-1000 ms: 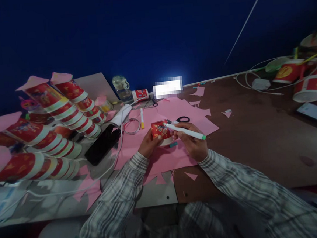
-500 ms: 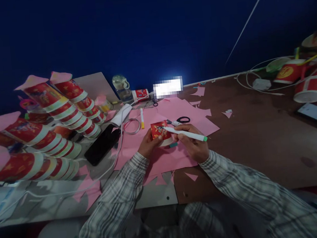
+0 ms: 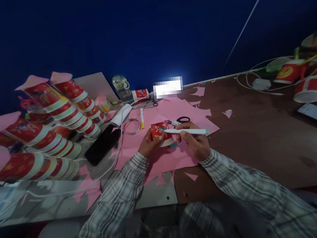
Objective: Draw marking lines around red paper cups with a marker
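My left hand [image 3: 149,145] is closed around a small red paper cup [image 3: 160,130] standing upside down on a pink paper sheet [image 3: 164,157]. My right hand [image 3: 195,142] pinches a white marker with a green end [image 3: 189,132]. The marker lies almost level, its tip touching the cup's right side. A teal cap [image 3: 173,144] lies on the paper just below the cup.
Stacks of red paper cups with pink paper tops [image 3: 63,105] fill the left. A black phone [image 3: 102,144], a cable, a tape ring [image 3: 131,126], a yellow-tipped pen [image 3: 142,118] and black scissors [image 3: 182,119] lie nearby. More cups [image 3: 311,87] lie at the far right on the brown table [image 3: 260,143].
The marker has swung from pointing down-right to nearly level, and its tip has moved down the cup's side. The left hand and cup have stayed put.
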{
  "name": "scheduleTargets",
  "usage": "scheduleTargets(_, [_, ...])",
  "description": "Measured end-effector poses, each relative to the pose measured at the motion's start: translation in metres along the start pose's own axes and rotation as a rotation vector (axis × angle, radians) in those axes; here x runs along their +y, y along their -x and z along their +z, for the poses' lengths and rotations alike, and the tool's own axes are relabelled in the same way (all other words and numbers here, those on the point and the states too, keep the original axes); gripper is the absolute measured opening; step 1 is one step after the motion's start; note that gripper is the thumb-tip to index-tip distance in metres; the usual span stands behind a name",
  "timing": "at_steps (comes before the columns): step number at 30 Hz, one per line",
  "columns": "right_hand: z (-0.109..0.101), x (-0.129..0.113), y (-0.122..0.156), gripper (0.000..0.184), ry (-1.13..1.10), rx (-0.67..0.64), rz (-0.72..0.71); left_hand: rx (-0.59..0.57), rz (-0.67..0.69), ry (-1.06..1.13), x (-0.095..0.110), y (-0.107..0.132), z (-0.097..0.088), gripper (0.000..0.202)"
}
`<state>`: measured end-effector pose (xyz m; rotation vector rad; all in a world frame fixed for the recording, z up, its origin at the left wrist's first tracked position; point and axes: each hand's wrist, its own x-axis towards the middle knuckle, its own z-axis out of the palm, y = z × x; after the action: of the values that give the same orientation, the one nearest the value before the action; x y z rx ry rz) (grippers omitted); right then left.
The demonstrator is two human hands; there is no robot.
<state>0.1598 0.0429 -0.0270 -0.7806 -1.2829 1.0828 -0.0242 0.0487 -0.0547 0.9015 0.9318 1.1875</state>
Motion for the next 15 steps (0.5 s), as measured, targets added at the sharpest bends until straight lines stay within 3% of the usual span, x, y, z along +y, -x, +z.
scheduleTargets(7, [0.0002,0.0009,-0.0053,0.03,0.016,0.101,-0.033,0.026,-0.009,-0.002,0.0043,-0.0001,0.0009,0.066])
scheduleTargets(12, [-0.0006,0.0001,-0.0091,0.032,-0.136,0.129,0.073,0.029,0.0,0.082,0.0042,0.0002,0.0026,0.065])
scheduleTargets(15, [-0.0014,-0.0033,-0.0107,0.034,-0.1,0.092,0.114,0.021,-0.009,0.089,0.0068,0.0024,0.0047,0.06])
